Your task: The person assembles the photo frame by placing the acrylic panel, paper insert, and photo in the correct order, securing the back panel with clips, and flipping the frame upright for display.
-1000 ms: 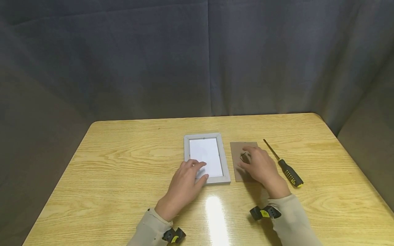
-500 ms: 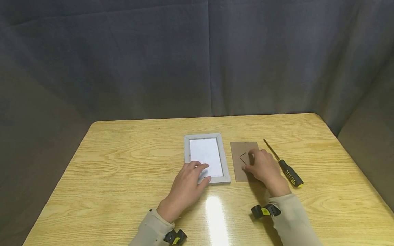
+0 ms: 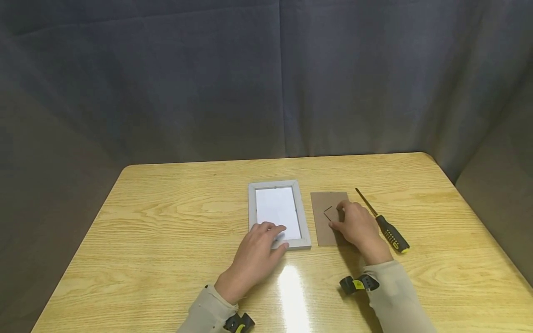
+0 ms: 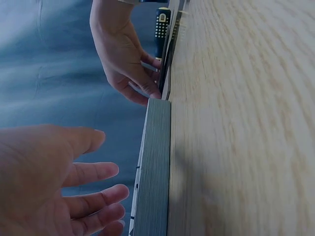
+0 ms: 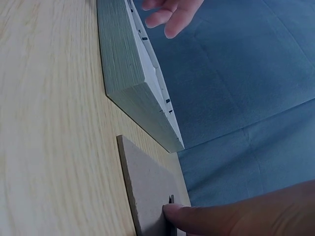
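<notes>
Flanking the board (image 3: 324,230) are frame (image 3: 302,222) and screwdriver (image 3: 390,232).

White glare streaks the near table (image 3: 145,240); the far curtain (image 3: 208,92) is dim; soft shadow falls beside the right hand (image 3: 357,226); wrist views look bluish.

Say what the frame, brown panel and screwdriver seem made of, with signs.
Frame: probably wood, matte grey finish, fine streaks like grain. Brown panel: likely fibreboard or cardboard, thin, flat, dull. Screwdriver: thin straight shaft suggests metal; dotted black handle looks plastic or rubber.
</notes>
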### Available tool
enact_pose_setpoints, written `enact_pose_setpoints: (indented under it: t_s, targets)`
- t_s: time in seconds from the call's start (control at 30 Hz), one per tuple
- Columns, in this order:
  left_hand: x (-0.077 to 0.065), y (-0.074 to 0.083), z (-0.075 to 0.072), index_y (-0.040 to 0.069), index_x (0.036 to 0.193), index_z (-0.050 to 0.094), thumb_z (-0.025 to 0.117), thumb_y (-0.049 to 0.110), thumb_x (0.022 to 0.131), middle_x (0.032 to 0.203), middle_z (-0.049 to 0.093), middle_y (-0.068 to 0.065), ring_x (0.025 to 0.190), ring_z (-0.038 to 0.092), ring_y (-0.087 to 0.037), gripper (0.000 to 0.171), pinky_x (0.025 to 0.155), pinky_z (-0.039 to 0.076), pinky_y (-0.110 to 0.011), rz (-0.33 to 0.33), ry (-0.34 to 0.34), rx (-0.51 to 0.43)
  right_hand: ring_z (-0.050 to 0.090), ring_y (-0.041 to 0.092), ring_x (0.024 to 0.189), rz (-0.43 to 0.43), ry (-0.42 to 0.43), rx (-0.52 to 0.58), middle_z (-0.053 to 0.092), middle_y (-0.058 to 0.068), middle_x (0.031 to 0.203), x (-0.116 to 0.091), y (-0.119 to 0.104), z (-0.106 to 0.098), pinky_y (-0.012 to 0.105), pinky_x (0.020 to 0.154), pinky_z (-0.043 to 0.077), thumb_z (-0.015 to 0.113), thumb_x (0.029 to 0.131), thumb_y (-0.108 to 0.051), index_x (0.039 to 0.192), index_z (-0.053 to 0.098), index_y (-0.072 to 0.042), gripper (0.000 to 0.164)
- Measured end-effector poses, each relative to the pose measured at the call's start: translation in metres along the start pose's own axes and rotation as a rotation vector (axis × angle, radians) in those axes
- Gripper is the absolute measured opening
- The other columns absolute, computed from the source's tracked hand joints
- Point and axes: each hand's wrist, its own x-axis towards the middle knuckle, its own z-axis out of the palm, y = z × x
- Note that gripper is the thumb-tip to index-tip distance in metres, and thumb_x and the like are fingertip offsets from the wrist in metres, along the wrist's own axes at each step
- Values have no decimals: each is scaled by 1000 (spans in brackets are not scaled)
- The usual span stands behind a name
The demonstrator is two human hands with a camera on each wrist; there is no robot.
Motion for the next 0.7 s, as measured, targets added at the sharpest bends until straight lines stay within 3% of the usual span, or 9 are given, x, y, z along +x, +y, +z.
enact_pose_setpoints:
  t_s: [0.7]
  targets:
    - [-1,3,2,16,124,62,56,39,90,115,61,-3,103,54,-18,42,86,46,-35,42,-27,8,57,28,80,-28,60,21,64,19,96,1,-1,1,44,69,47,73,76,-21,110,62,4,43]
